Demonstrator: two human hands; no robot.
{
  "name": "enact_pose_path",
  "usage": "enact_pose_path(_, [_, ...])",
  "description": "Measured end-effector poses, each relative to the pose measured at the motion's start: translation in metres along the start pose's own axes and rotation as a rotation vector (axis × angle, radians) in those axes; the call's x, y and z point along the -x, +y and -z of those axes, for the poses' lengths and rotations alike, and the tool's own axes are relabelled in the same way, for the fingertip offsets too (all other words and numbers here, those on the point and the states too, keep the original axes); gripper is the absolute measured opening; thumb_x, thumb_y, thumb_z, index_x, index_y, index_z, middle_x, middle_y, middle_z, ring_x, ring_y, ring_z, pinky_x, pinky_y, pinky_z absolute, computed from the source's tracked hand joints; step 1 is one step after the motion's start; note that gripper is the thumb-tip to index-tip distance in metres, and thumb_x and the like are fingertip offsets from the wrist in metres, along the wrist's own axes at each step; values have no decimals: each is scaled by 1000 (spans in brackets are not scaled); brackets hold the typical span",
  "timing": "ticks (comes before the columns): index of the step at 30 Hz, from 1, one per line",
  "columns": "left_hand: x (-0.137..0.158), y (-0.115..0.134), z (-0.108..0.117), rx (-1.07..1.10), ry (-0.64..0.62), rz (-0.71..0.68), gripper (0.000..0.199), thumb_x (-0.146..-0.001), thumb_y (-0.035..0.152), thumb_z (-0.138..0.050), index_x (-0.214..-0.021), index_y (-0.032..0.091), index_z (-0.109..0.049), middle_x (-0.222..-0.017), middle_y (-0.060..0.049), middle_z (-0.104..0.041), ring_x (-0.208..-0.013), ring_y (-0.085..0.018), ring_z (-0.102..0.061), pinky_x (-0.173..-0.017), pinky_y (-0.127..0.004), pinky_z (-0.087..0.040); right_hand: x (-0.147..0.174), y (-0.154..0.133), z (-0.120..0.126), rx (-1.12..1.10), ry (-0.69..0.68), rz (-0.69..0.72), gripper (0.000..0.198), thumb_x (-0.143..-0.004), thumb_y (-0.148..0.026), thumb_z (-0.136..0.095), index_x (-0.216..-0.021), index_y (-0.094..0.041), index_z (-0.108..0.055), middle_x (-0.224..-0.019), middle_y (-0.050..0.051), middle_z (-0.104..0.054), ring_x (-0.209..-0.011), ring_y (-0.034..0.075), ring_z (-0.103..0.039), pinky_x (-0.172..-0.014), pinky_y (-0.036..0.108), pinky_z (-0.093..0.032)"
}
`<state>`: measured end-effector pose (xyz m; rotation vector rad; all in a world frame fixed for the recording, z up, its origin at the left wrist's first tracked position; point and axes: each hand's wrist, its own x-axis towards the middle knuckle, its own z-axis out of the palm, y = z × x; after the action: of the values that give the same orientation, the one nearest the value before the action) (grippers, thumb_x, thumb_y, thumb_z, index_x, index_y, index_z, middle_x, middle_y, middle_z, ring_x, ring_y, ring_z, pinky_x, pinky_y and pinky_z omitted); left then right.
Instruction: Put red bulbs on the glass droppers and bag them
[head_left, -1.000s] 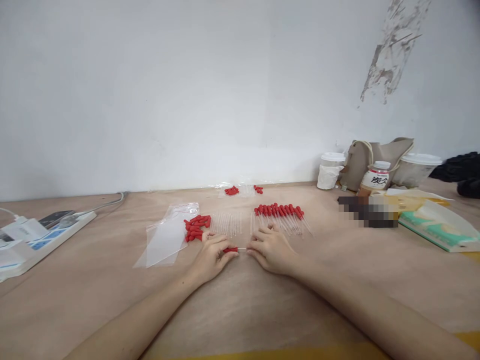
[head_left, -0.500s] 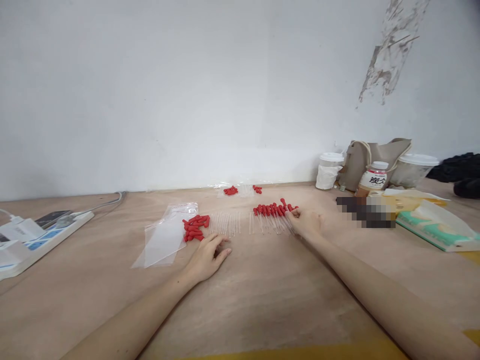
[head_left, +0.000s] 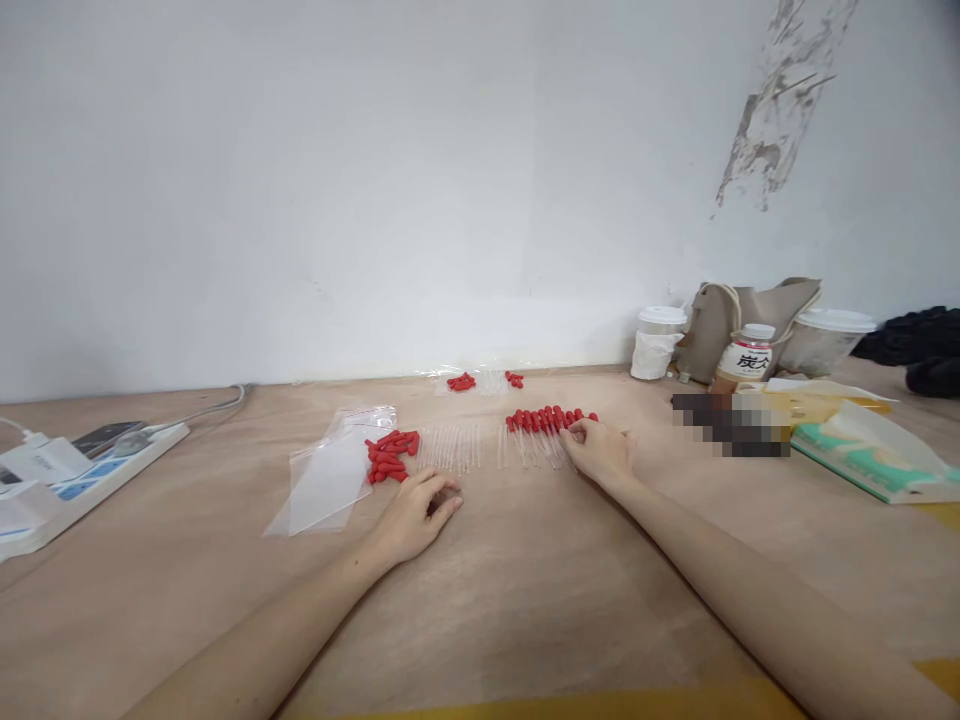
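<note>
Lining up side by side, the red-bulbed droppers (head_left: 551,420) lie right of centre, glossy red bulbs away from the person, thin clear stems pointing nearer; to their left lie a row of loose clear tubes (head_left: 452,447) and a heap of loose red bulbs (head_left: 388,457). The right hand (head_left: 600,450) has its fingertips against the row's right part, though whether they grip a dropper I cannot tell; the left hand (head_left: 412,515) rests loosely curled, thumb apart from fingers, nothing visible in it, just beside the heap. The brown tabletop (head_left: 480,610) meets a scuffed white wall (head_left: 375,180); clear plastic bags (head_left: 334,485) and a power strip (head_left: 97,480) lie to the left; a lidded cup (head_left: 652,357), a bottle (head_left: 742,365) and a tissue pack (head_left: 874,455) sit to the right. One second ago both hands held a bulb and tube between them; half a second ago one bulb stuck up above the row, and now it does not.
</note>
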<state>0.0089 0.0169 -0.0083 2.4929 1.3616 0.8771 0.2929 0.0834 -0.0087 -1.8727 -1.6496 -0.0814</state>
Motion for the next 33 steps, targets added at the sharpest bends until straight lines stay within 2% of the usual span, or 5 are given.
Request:
enact_pose_path(6, [-2,3,-1,8,-13,12,16,-82,28,-46,-90,21,-58,-84,-3,-56,-71,-15,-55,-64,-26,-43,10,-12,3,-15,67,141,21,-77,-31,-44,-75,-21,-62,-75,3,-64,-76,19,-54,-74,34,-25])
enact_pose_path(12, [-3,4,-1,3,-23,-22,16,-83,26,-44,-91,21,-57,-87,-3,-56,-73,-15,-54,-65,-26,-43,16,-52,-2,0,-15,367,21,-77,-29,-44,-71,-22,-64,-72,3,-65,-73,18,-53,-75,36,-22])
enact_pose_path(17, [-3,3,0,-13,-39,-11,16,-83,27,-44,-90,21,-57,-86,-3,-56,-74,-15,-54,-66,-26,-43,6,-83,-18,138,-117,260,26,-76,-33,-44,-70,-18,-64,-75,8,-65,-77,22,-55,-76,39,-22])
enact_pose_path(23, [-3,3,2,11,-54,-2,17,-83,28,-44,-91,20,-57,-87,-3,-56,-74,-15,-55,-66,-26,-44,-4,-93,-30,208,-211,130,22,-73,-28,-45,-71,-14,-63,-72,11,-64,-69,21,-57,-76,40,-24])
enact_pose_path(33, [-3,2,0,24,-43,-6,14,-82,25,-46,-90,21,-57,-86,-1,-56,-68,-12,-54,-63,-23,-44,-8,-106,-35,262,-269,188,21,-72,-21,-48,-75,-11,-66,-77,15,-65,-76,25,-57,-81,42,-19])
